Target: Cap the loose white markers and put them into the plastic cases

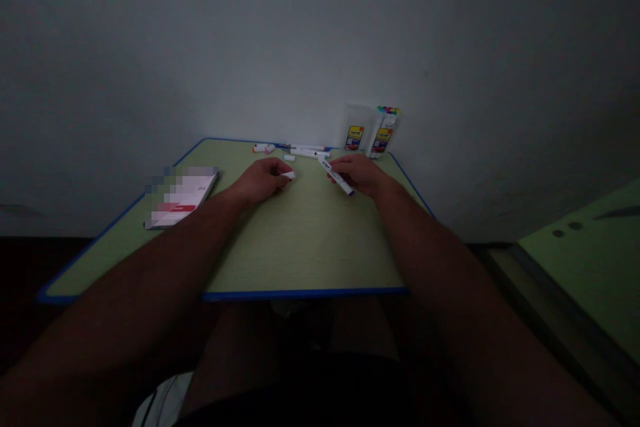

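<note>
white book [189, 188] at left, grey wall [280, 40]

A white marker [339, 180], printed in black and dark at its near end, is held slantwise in the right hand [359, 172] toward the far edge of the desk [305, 247]. A small white piece [289, 175], partly hidden, is pinched apart from it in the left hand [261, 180].

Table [305, 240], with the wall [280, 47] behind its far edge. Left side: a book [187, 195] lying flat on the table. Centre: the left hand [263, 179], with a cap [289, 175] in its grasp; to its right, the right hand [359, 172], holding a marker [341, 182]. Beyond the hands, near the far edge: loose markers [310, 154], with a second cap [289, 157] just before them. Far right corner: two cases [356, 123] standing side by side, the right one with markers inside.
</note>
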Motion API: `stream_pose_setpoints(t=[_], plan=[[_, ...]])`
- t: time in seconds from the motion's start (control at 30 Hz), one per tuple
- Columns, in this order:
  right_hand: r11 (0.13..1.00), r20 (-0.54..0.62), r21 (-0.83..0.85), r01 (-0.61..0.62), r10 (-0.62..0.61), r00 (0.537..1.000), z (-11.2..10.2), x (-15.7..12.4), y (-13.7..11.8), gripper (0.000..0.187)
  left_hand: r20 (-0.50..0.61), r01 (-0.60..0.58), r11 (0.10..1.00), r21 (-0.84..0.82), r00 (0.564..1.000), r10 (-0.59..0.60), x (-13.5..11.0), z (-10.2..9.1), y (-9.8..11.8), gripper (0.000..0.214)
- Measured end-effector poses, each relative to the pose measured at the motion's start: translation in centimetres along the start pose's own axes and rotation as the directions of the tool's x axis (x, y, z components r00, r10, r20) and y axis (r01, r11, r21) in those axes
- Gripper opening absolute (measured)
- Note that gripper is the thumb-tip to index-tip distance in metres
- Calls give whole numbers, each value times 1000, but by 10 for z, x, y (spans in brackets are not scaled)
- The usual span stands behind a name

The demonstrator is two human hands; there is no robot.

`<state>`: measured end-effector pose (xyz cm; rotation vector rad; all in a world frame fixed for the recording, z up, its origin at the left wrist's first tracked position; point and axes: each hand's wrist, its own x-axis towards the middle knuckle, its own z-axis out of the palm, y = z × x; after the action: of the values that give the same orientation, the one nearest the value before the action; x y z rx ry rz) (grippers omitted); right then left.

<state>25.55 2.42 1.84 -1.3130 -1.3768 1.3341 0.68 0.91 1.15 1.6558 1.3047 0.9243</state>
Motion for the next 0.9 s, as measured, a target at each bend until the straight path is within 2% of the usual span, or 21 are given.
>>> stream_pose_setpoints(t=[0.2,0.43,0.73,0.9], plan=[[1000,24,2,8,-8,1000,0,-3,-2,9,-20,21,1000,8,1000,-20,-2,-1,3,9],[999,63,-4,40,-39,997,0,-4,-3,23,-20,7,996,-87,1000,-8,2,-2,-4,14],[997,98,-38,60,-56,994,0,-5,-3,20,-58,42,985,-166,997,-53,-1,-2,2,22],[996,121,-53,66,-60,991,-1,-5,-2,22,-66,15,984,-176,997,-27,1,-3,1,24]])
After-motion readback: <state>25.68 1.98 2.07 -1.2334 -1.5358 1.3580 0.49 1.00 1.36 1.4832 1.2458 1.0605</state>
